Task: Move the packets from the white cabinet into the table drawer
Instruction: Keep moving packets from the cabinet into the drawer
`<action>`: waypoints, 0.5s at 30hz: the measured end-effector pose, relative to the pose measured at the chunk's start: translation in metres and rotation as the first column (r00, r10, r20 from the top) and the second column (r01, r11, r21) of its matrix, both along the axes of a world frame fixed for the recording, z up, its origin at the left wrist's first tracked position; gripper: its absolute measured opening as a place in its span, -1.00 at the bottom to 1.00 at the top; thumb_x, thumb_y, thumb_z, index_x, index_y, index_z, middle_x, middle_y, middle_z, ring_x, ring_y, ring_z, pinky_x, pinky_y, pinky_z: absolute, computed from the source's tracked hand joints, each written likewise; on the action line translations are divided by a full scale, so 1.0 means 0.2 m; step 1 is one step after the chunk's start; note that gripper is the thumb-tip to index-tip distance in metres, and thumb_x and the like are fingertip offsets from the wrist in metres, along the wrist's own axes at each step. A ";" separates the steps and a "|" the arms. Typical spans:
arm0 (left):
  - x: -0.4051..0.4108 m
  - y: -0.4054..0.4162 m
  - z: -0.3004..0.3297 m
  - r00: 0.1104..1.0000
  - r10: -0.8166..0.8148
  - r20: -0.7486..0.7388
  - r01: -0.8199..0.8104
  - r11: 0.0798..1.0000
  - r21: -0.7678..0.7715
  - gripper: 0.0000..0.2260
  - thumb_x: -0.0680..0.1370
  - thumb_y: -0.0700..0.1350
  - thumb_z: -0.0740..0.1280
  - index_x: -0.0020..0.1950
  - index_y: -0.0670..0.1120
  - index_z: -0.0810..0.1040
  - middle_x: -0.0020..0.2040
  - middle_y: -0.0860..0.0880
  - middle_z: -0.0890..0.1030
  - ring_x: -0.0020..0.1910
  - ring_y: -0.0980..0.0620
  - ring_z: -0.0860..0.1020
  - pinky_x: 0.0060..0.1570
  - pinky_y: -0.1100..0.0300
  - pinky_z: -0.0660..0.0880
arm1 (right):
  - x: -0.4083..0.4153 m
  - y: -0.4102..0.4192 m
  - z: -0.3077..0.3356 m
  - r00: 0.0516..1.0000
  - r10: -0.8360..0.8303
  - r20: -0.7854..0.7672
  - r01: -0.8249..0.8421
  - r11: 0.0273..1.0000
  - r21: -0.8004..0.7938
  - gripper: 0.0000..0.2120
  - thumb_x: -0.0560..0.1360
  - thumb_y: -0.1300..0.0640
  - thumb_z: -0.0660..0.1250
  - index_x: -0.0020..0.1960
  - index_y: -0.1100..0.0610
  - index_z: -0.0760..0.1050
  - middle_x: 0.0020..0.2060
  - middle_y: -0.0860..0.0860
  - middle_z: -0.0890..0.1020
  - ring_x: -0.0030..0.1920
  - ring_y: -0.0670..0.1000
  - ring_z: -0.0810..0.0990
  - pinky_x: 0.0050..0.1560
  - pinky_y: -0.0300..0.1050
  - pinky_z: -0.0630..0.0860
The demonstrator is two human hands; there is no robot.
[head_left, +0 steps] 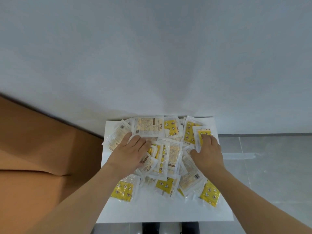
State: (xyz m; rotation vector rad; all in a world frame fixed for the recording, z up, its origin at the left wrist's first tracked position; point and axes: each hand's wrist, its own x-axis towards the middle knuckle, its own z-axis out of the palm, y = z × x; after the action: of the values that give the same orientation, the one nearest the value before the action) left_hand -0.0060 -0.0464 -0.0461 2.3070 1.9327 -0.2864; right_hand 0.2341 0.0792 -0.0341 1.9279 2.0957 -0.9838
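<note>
Plain pale wall [152, 56] is filling the far half of the view, meeting a grey tiled floor [270, 166] on the right and a tan wooden surface [42, 157] on the left. Between them the white cabinet [165, 211] top is standing against the wall, carrying a loose heap of packets [170, 156], some showing yellow patterned fronts, others pale printed backs, overlapping across its far and middle parts. Left hand [130, 152] is lying flat on the heap's left side, fingers extended and pressing down. Right hand [208, 151] is curling its fingers around a yellow packet [201, 134] at the far right. Dark shoes [170, 228] are showing below the near edge.
</note>
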 end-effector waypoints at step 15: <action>0.06 0.14 0.21 0.855 0.291 0.430 -0.220 0.953 -0.207 -0.75 0.63 0.01 0.22 0.30 0.03 0.38 -0.03 0.16 0.51 -0.04 0.07 0.54 -0.12 0.17 0.48 | -0.03 0.13 -0.10 0.977 -0.178 0.118 0.187 0.980 -0.067 -0.34 0.49 -0.08 0.32 0.43 0.20 0.16 0.33 0.15 0.34 0.33 0.21 0.32 0.30 0.14 0.32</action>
State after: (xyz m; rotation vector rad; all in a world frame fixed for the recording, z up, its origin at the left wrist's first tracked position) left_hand 0.0060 -0.0183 -0.0050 1.7843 1.8616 0.1284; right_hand 0.2276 0.1056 -0.0547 2.1128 1.8198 -0.9501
